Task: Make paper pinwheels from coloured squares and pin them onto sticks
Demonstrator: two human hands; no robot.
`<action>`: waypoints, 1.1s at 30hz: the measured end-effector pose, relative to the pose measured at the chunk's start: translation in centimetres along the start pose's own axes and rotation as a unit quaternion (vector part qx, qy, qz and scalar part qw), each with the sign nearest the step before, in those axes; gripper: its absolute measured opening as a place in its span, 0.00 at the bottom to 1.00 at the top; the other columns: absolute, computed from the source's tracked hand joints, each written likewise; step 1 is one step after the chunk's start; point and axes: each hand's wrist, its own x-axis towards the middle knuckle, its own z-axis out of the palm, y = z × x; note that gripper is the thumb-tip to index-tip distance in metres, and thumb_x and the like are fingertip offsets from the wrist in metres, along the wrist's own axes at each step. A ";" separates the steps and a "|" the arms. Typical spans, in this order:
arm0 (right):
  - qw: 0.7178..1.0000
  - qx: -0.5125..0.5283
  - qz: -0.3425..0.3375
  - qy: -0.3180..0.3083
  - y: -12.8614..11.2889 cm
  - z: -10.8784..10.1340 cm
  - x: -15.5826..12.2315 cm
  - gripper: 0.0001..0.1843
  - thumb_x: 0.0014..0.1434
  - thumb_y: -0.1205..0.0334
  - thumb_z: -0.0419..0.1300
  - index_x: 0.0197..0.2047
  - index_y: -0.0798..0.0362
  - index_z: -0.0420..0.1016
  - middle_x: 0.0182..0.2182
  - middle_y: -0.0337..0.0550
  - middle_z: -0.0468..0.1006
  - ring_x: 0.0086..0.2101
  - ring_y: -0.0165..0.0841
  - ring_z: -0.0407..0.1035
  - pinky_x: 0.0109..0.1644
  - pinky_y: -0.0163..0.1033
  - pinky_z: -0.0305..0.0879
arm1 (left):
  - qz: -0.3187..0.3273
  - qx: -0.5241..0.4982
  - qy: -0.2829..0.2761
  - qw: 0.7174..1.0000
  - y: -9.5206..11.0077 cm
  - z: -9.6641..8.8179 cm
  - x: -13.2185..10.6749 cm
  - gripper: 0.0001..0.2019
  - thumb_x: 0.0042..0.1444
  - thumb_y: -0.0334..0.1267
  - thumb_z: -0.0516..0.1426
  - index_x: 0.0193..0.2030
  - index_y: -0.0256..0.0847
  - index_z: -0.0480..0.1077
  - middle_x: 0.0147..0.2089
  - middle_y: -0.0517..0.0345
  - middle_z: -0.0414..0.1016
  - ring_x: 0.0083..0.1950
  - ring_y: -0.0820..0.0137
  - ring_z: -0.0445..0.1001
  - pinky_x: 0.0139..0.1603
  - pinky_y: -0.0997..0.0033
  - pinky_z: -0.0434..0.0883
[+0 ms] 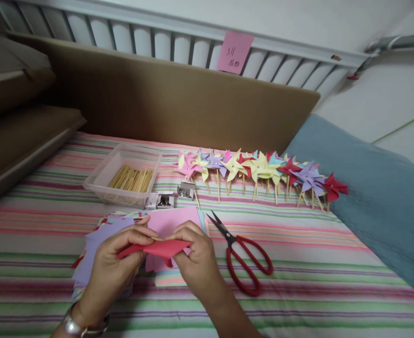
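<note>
My left hand point(122, 249) has its fingers nearly closed, pinching one end of the red paper point(166, 248); my right hand point(194, 246) pinches the other end, thumb beneath. The paper hangs bent between them, above the pink sheet point(173, 218). To handle it well, I'd keep the pressure light and even, thumbs supporting from below, so nothing creases or tears. A tan bit point(156, 238) shows at its upper edge; I cannot tell what it is. The scissors point(230, 239) lie slightly open near my right hand, so I'd mind that wrist.
</note>
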 end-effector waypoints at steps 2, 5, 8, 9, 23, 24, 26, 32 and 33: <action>1.000 -0.001 0.002 -0.001 0.0 0.1 0.0 0.11 0.50 0.79 0.59 0.32 0.55 0.78 0.29 0.39 0.72 0.32 0.29 0.69 0.36 0.31 0.63 | -0.003 0.000 0.000 1.000 0.0 0.0 0.0 0.07 0.48 0.29 0.61 0.28 0.47 0.75 0.34 0.62 0.79 0.40 0.67 0.75 0.56 0.59 0.64; 1.000 -0.007 0.008 -0.012 -0.1 0.0 0.1 0.11 0.52 0.78 0.58 0.33 0.55 0.78 0.30 0.39 0.72 0.33 0.29 0.69 0.37 0.32 0.64 | -0.020 -0.008 0.004 1.000 -0.2 -0.1 0.1 0.04 0.48 0.31 0.62 0.28 0.45 0.75 0.33 0.60 0.79 0.39 0.67 0.75 0.57 0.57 0.63; 0.999 -0.013 0.029 -0.038 0.1 -0.2 0.3 0.11 0.53 0.77 0.57 0.34 0.54 0.78 0.31 0.40 0.73 0.34 0.29 0.70 0.38 0.32 0.64 | -0.044 -0.032 0.015 0.998 -0.5 -0.3 0.3 0.02 0.47 0.33 0.63 0.27 0.43 0.75 0.33 0.57 0.78 0.40 0.65 0.75 0.56 0.57 0.64; 0.998 -0.014 0.039 -0.046 0.3 -0.4 0.3 0.10 0.53 0.75 0.58 0.34 0.54 0.78 0.31 0.40 0.73 0.34 0.30 0.70 0.38 0.33 0.65 | -0.052 -0.044 0.023 0.997 -0.7 -0.4 0.4 0.02 0.47 0.34 0.63 0.27 0.42 0.74 0.33 0.56 0.78 0.41 0.64 0.74 0.56 0.57 0.65; 0.985 -0.075 0.132 -0.078 2.5 0.6 0.1 0.05 0.51 0.70 0.60 0.29 0.54 0.77 0.26 0.39 0.73 0.28 0.30 0.67 0.33 0.33 0.61 | -0.238 -0.294 0.210 0.902 0.3 -1.1 2.0 0.23 0.38 0.32 0.68 0.45 0.39 0.71 0.34 0.60 0.79 0.34 0.74 0.75 0.37 0.76 0.70; 0.985 -0.075 0.137 -0.079 2.6 0.9 0.0 0.05 0.51 0.70 0.60 0.28 0.54 0.77 0.25 0.38 0.72 0.28 0.30 0.67 0.32 0.33 0.61 | -0.244 -0.302 0.214 0.896 0.4 -1.1 2.1 0.24 0.38 0.31 0.68 0.45 0.38 0.71 0.34 0.60 0.79 0.33 0.75 0.75 0.37 0.77 0.69; 0.984 -0.069 0.145 -0.079 2.9 1.2 -0.1 0.04 0.50 0.69 0.60 0.25 0.55 0.75 0.24 0.37 0.70 0.26 0.29 0.65 0.31 0.33 0.60 | -0.253 -0.313 0.213 0.890 0.7 -0.9 2.2 0.24 0.38 0.31 0.68 0.45 0.38 0.71 0.34 0.60 0.79 0.33 0.76 0.75 0.37 0.78 0.69; 0.974 0.035 0.215 -0.054 2.9 1.1 0.3 0.05 0.48 0.65 0.61 0.23 0.55 0.72 0.21 0.35 0.67 0.24 0.28 0.62 0.28 0.33 0.58 | -0.208 -0.258 0.147 0.932 1.6 -1.8 2.8 0.24 0.44 0.36 0.65 0.50 0.39 0.68 0.44 0.53 0.77 0.42 0.69 0.75 0.43 0.71 0.70; 0.970 0.052 0.231 -0.056 2.9 0.9 0.3 0.05 0.47 0.64 0.61 0.23 0.55 0.71 0.20 0.35 0.67 0.23 0.28 0.61 0.28 0.33 0.57 | -0.188 -0.225 0.156 0.943 1.6 -2.2 2.9 0.24 0.45 0.37 0.64 0.51 0.40 0.67 0.47 0.51 0.75 0.44 0.67 0.75 0.45 0.69 0.70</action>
